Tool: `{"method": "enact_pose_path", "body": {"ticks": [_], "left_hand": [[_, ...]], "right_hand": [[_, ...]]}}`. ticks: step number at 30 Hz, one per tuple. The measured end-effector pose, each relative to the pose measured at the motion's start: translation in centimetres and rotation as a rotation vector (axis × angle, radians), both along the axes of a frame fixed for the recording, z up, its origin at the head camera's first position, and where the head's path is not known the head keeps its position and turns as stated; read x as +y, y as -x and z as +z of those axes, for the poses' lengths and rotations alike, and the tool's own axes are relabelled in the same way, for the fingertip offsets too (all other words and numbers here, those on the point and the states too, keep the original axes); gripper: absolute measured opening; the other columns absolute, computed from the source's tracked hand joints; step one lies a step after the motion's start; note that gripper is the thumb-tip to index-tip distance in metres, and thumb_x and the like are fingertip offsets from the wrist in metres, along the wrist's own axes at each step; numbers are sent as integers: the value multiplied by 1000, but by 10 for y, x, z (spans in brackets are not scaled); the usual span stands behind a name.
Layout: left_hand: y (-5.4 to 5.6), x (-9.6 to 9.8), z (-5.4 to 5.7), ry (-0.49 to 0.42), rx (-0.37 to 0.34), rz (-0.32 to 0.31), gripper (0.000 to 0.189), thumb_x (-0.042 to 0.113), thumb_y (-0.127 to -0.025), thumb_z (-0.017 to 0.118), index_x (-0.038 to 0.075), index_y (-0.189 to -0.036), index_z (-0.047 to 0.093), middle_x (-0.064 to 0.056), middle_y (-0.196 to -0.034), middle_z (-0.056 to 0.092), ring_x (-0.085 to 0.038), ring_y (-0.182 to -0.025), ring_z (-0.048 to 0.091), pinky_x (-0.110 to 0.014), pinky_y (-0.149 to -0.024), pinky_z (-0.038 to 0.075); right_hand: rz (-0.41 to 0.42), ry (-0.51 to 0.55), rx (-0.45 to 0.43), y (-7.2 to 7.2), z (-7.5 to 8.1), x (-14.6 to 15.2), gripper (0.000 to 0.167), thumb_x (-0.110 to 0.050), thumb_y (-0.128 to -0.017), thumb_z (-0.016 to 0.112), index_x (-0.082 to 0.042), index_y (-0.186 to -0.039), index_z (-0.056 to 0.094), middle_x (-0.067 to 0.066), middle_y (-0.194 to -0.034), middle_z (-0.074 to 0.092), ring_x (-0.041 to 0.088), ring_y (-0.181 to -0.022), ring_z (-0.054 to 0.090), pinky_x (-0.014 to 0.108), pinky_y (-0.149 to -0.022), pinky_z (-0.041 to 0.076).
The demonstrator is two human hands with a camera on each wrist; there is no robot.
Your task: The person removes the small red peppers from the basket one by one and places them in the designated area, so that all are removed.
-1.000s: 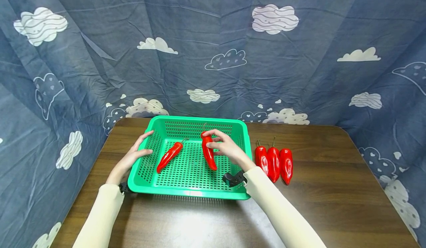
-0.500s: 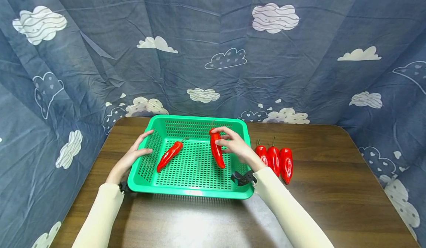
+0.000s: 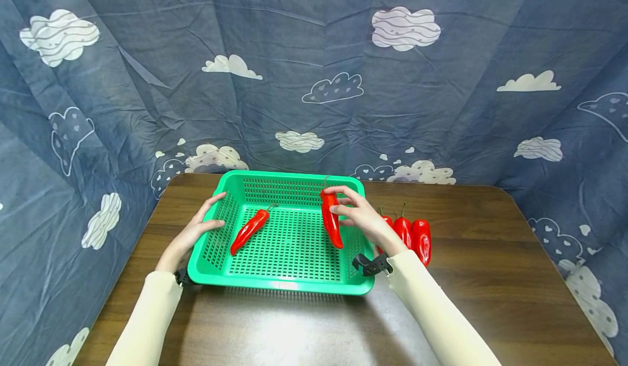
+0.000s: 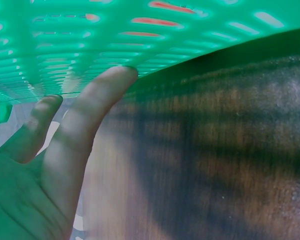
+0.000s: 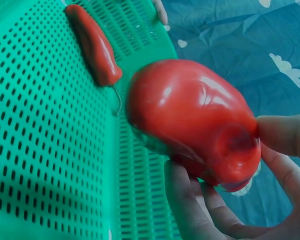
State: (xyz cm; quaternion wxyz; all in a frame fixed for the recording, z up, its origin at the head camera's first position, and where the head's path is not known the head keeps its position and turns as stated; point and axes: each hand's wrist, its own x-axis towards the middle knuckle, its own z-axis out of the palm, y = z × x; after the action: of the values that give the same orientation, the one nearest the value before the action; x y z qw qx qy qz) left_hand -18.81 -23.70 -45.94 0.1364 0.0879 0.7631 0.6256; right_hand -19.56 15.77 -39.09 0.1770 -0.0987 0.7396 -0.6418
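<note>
My right hand point(image 3: 362, 213) pinches a long red chili pepper point(image 3: 330, 219) between thumb and fingers, above the right part of a green plastic basket point(image 3: 279, 285). Its thin stem points toward the back. Up close in the right wrist view, the glossy held pepper point(image 5: 190, 110) fills the middle. Another red pepper point(image 3: 250, 232) lies slanted on the basket floor at left. At the basket's left wall my left hand point(image 3: 191, 234) grips the rim, with thumb and a finger over the top edge. Below, in the left wrist view, more fingers point(image 4: 75, 135) lie against the outside.
Several red peppers point(image 3: 421, 240) lie side by side on the wooden table point(image 3: 490, 279), right of the basket and partly behind my right forearm. A blue curtain point(image 3: 314, 109) with clouds hangs behind the table.
My right hand has moved right with the red pepper, from the basket's middle-right toward its right wall. The left hand and the basket look the same.
</note>
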Motion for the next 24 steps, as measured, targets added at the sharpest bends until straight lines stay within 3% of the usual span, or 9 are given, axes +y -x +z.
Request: {"method": "enact_pose_path", "body": {"ticks": [5, 24], "left_hand": [[0, 0, 1, 6, 15, 2, 69, 11, -94, 53, 20, -153, 19, -3, -159, -2, -32, -141, -5, -66, -103, 8], [0, 1, 2, 4, 27, -7, 68, 10, -94, 53, 18, -153, 19, -4, -158, -3, -33, -141, -5, -66, -103, 10]], "right_hand": [[-9, -26, 18, -2, 2, 9, 44, -6, -94, 55, -11, -137, 47, 17, -121, 48, 27, -107, 48, 43, -83, 48], [-52, -7, 26, -4, 5, 42, 46, -3, -94, 53, -8, -139, 41, 18, -112, 47, 27, -98, 51, 40, -80, 49]]}}
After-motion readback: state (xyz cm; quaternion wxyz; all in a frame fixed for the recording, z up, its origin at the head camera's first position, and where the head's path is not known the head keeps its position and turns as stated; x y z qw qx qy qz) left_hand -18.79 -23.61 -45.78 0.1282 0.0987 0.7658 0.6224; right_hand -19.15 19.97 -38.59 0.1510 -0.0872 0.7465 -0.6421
